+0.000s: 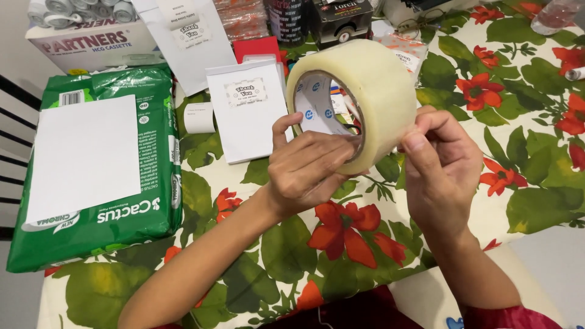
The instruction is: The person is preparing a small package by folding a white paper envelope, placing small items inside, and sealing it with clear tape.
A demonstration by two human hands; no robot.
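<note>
A large roll of clear packing tape (372, 85) is held up above the table in the middle of the view. My left hand (308, 170) grips it with fingers through the cardboard core. My right hand (442, 164) rests against the roll's outer right side, thumb and fingertips pressed on the tape surface near its lower edge.
A table with a flowered cloth (524, 134) lies below. A green pack of paper (109, 164) with a white sheet on it lies at the left. White mailer bags (247, 109) with labels sit in the middle. A small paper roll (199, 117), boxes and packets line the far edge.
</note>
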